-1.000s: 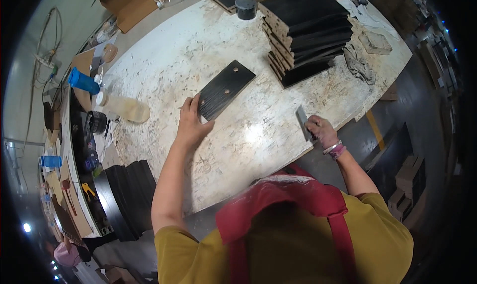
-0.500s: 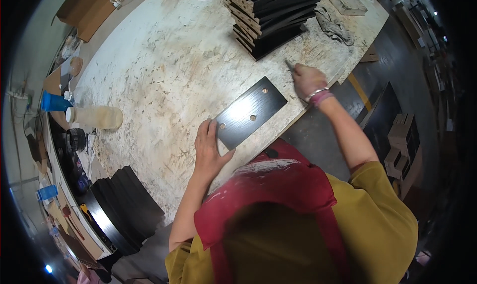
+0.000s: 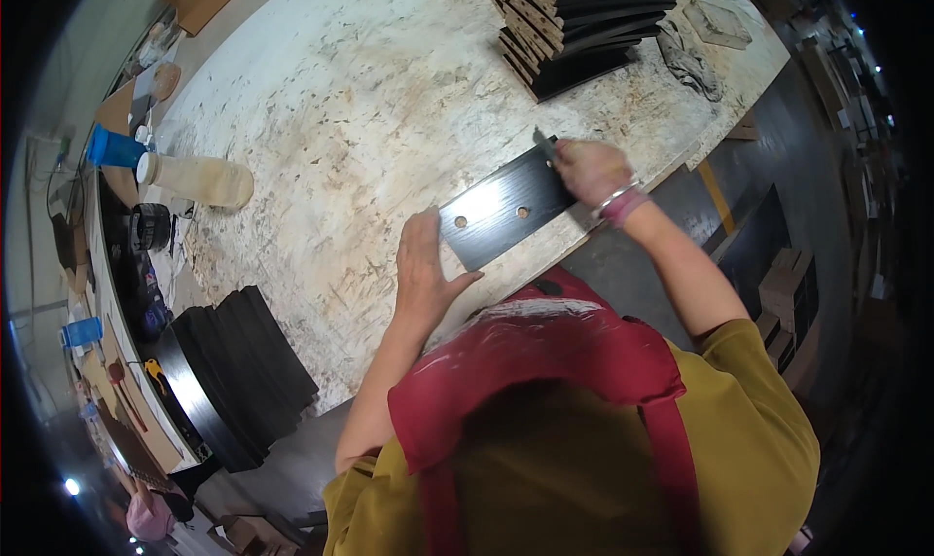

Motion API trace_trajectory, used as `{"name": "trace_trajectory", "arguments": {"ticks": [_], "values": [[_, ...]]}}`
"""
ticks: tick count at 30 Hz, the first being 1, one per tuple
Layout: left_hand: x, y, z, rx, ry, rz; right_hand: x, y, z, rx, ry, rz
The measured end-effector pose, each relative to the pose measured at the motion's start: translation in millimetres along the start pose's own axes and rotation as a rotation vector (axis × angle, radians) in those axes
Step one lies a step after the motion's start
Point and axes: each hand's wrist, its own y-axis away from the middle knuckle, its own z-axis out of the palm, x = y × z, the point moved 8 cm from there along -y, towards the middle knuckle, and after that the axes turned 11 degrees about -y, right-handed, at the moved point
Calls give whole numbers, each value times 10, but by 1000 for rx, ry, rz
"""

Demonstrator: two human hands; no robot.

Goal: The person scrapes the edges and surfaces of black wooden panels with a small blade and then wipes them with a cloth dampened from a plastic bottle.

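Observation:
A dark wood-grained board (image 3: pixel 496 206) with round holes lies flat on the worn white table (image 3: pixel 331 147). My left hand (image 3: pixel 424 269) rests at its left end, fingers stretched out and thumb spread along the near side. Over the board's far right end, my right hand (image 3: pixel 595 172) is closed on a thin grey blade-like tool (image 3: pixel 543 142). The tool's tip points away from me, close to the board's far corner. My fingers partly cover the hole at that end. The tool's handle is hidden in my fist.
A stack of dark boards (image 3: pixel 613 26) stands at the back right, beside a grey rag (image 3: pixel 689 65) and a pale block (image 3: pixel 718 23). Another dark stack (image 3: pixel 238 376) is at the near left. A cloudy plastic bottle (image 3: pixel 199 180) and blue cup (image 3: pixel 115 147) are on the left.
My right hand has moved left with the tool, from beside the board to over its right end. My left hand stays at the left end. The whole view has shifted slightly.

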Motion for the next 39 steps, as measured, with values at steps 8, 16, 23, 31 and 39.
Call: {"name": "trace_trajectory", "arguments": {"ticks": [8,16,23,31,39], "values": [[-49,59,-34,134,33,-25,-1118,279,551,-139,-73,-180],[-97,97,64,218,-13,29,-1312,482,693,-175,-72,-302],[-35,58,-12,139,-7,-31,146,-130,-104,21,73,103],[-23,61,10,81,-47,-28,326,-175,-63,55,81,171],[118,-143,-135,-48,-134,51,214,186,-169,-19,-288,73]]}}
